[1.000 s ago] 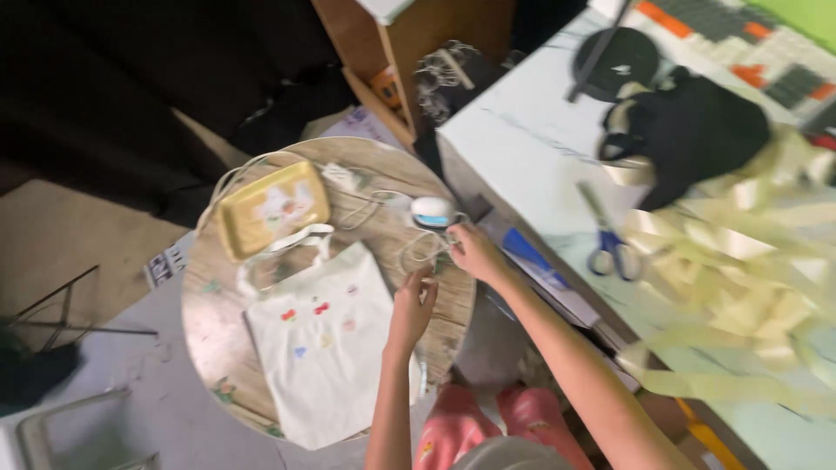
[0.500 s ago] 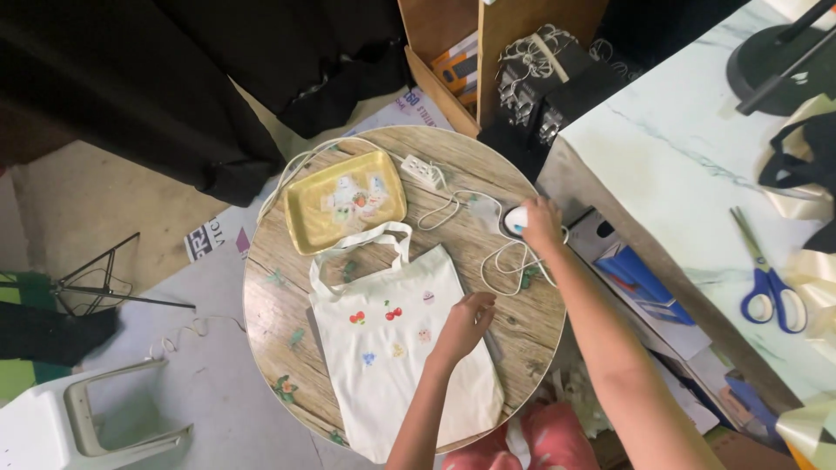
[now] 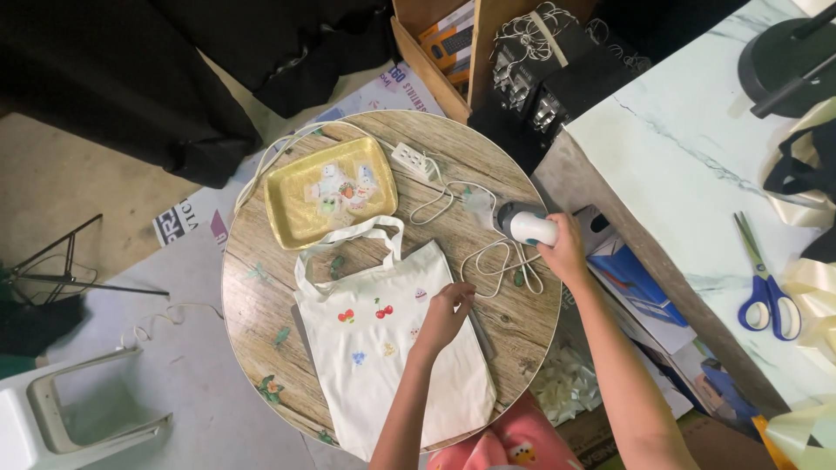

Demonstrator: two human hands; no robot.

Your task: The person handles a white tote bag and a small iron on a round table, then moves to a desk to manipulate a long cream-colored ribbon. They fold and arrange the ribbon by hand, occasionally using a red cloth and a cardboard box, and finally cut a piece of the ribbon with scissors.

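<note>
The cream tote bag (image 3: 392,348) lay flat on the round wooden table (image 3: 514,322), its handles looped up toward the yellow tray (image 3: 296,218), a scatter of small coloured patches across its front. My left hand (image 3: 444,313) rested on the cloth near its upper right edge, fingers curled down and pressing on the fabric, gripping nothing that I could make out. My right hand (image 3: 566,248) was clenched around the handle of a small white heat press (image 3: 527,226), which sat at the table's right rim, well apart from the patches. Its white cord (image 3: 496,261) looped loosely between bag and tool and ran up to a white power strip (image 3: 414,161) just beside the tray. The tray carried more small cut-out patches.

I judged I was at the point between laying out the patches and pressing them down: cloth steadied, tool in hand, not yet over the bag. The next move would call for lifting the press clear of its cord, bringing it flat over one patch without nudging the others, and getting my left fingers out from under it.

Further right, blue-handled scissors (image 3: 766,300) lay on the marble-look counter (image 3: 679,148).
</note>
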